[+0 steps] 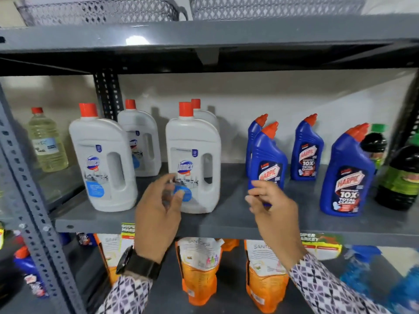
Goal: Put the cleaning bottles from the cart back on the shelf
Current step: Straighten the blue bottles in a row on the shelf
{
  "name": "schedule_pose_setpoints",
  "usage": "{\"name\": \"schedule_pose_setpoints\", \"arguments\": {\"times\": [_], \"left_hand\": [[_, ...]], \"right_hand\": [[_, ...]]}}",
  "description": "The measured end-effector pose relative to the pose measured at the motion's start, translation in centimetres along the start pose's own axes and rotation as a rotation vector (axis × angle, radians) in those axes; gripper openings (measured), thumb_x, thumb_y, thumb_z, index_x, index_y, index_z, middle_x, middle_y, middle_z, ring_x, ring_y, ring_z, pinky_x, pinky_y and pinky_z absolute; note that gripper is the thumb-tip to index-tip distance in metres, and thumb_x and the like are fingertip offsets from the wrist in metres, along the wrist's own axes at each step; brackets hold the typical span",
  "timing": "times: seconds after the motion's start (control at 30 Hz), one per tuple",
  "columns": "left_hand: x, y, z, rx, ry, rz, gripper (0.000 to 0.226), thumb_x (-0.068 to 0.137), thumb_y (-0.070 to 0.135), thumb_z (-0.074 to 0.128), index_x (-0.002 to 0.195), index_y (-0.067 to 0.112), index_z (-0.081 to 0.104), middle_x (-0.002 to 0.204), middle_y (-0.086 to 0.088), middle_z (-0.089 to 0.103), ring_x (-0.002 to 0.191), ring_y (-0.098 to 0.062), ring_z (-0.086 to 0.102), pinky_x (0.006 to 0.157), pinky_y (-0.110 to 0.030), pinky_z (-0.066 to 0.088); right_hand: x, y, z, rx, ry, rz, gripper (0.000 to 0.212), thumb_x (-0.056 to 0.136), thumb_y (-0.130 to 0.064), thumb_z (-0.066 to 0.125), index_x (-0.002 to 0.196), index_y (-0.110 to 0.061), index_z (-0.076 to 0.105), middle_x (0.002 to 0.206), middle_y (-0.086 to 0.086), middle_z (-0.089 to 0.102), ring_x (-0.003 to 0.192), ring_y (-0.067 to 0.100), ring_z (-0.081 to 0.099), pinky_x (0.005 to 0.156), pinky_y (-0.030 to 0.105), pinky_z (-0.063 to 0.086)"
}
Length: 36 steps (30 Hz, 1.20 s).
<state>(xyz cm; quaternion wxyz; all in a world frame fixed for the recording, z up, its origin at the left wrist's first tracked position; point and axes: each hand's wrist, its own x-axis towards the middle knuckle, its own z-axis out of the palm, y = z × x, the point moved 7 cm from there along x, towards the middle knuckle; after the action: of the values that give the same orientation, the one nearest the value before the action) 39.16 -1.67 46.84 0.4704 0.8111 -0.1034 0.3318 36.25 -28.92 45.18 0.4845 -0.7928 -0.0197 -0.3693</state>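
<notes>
The grey metal shelf (226,225) holds white Domex bottles with red caps and blue Harpic bottles with red nozzles. My left hand (156,214) hovers with its fingers apart in front of the lower part of the front middle Domex bottle (195,141), which stands upright. My right hand (274,209) has its fingertips curled around the base of a blue Harpic bottle (268,155), upright on the shelf board. Another Domex bottle (102,159) stands to the left. More Harpic bottles (347,173) stand to the right. The cart is out of view.
A pale yellow bottle (46,143) stands far left, dark bottles (401,175) with green labels far right. Orange refill pouches (199,268) fill the shelf below. Mesh baskets (97,11) sit on the shelf above. A perforated upright (25,196) runs down the left.
</notes>
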Motion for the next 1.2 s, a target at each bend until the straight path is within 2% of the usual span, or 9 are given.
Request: {"name": "schedule_pose_setpoints", "arguments": {"times": [0.1, 0.17, 0.33, 0.43, 0.67, 0.83, 0.97, 1.1, 1.2], "left_hand": [[-2.4, 4.6, 4.9, 0.188, -0.192, 0.159, 0.029, 0.094, 0.025, 0.065, 0.121, 0.029, 0.072, 0.110, 0.009, 0.078, 0.095, -0.011, 0.073, 0.092, -0.025, 0.054], [-2.7, 6.5, 9.4, 0.160, -0.360, 0.163, 0.037, 0.097, 0.030, 0.061, 0.133, 0.029, 0.066, 0.115, 0.008, 0.078, 0.101, -0.012, 0.073, 0.097, -0.030, 0.054], [-0.2, 8.1, 16.2, -0.082, -0.540, 0.005, 0.046, 0.094, 0.036, 0.063, 0.139, 0.032, 0.052, 0.135, 0.006, 0.067, 0.121, -0.014, 0.065, 0.109, -0.045, 0.050], [0.2, 7.8, 18.2, -0.132, -0.570, -0.027, 0.033, 0.093, 0.032, 0.066, 0.125, 0.037, 0.056, 0.130, 0.005, 0.069, 0.120, -0.013, 0.065, 0.109, -0.046, 0.050], [-2.0, 7.3, 19.5, -0.216, -0.608, -0.048, 0.054, 0.094, 0.021, 0.069, 0.144, 0.023, 0.050, 0.129, 0.009, 0.071, 0.117, -0.003, 0.068, 0.105, -0.032, 0.055], [-2.0, 7.2, 19.4, -0.191, -0.533, -0.035, 0.054, 0.093, 0.023, 0.070, 0.143, 0.026, 0.050, 0.125, 0.012, 0.071, 0.113, -0.001, 0.068, 0.097, -0.018, 0.054], [-2.0, 7.1, 19.4, -0.175, -0.528, -0.033, 0.054, 0.094, 0.023, 0.069, 0.143, 0.028, 0.049, 0.124, 0.013, 0.070, 0.112, 0.008, 0.065, 0.086, -0.005, 0.052], [-2.2, 7.3, 19.3, -0.164, -0.508, -0.039, 0.054, 0.094, 0.023, 0.068, 0.144, 0.029, 0.049, 0.122, 0.015, 0.070, 0.109, 0.016, 0.062, 0.083, -0.003, 0.051], [-2.4, 7.7, 19.1, -0.145, -0.478, -0.027, 0.056, 0.093, 0.022, 0.069, 0.145, 0.031, 0.048, 0.116, 0.020, 0.068, 0.101, 0.023, 0.062, 0.086, -0.003, 0.053]], "right_hand": [[1.4, 1.4, -4.8, -0.057, 0.184, -0.002, 0.041, 0.087, -0.011, 0.079, 0.124, -0.017, 0.061, 0.114, 0.001, 0.066, 0.100, 0.010, 0.067, 0.077, 0.007, 0.052], [3.4, 3.7, -5.4, -0.088, 0.078, 0.076, 0.064, 0.082, -0.010, 0.083, 0.138, -0.019, 0.052, 0.127, 0.000, 0.055, 0.110, 0.013, 0.059, 0.082, 0.004, 0.046], [6.2, 6.9, -3.9, 0.019, -0.305, 0.205, 0.067, 0.081, -0.005, 0.084, 0.139, -0.017, 0.053, 0.127, 0.001, 0.072, 0.118, 0.021, 0.070, 0.102, 0.044, 0.057], [6.0, 7.2, -5.0, -0.006, -0.298, 0.184, 0.060, 0.082, -0.008, 0.084, 0.134, -0.017, 0.057, 0.121, 0.000, 0.075, 0.107, 0.011, 0.073, 0.098, 0.041, 0.060], [4.1, 7.7, -7.6, -0.063, -0.288, 0.151, 0.060, 0.085, -0.017, 0.083, 0.135, -0.021, 0.050, 0.113, -0.017, 0.064, 0.095, -0.011, 0.061, 0.072, 0.004, 0.050], [4.0, 7.5, -7.6, -0.088, -0.268, 0.126, 0.066, 0.086, -0.022, 0.082, 0.143, -0.021, 0.050, 0.120, -0.008, 0.066, 0.096, -0.004, 0.064, 0.069, 0.003, 0.048], [4.0, 7.5, -7.5, -0.082, -0.257, 0.129, 0.070, 0.085, -0.025, 0.083, 0.146, -0.023, 0.048, 0.130, -0.001, 0.070, 0.110, 0.011, 0.068, 0.084, 0.017, 0.052], [3.8, 7.1, -7.8, -0.090, -0.264, 0.138, 0.069, 0.086, -0.024, 0.082, 0.146, -0.022, 0.049, 0.125, -0.006, 0.068, 0.098, -0.003, 0.064, 0.075, 0.006, 0.048], [3.7, 6.6, -8.0, -0.086, -0.276, 0.149, 0.069, 0.088, -0.022, 0.080, 0.149, -0.020, 0.048, 0.125, -0.005, 0.066, 0.102, -0.002, 0.062, 0.093, 0.018, 0.054]]}}
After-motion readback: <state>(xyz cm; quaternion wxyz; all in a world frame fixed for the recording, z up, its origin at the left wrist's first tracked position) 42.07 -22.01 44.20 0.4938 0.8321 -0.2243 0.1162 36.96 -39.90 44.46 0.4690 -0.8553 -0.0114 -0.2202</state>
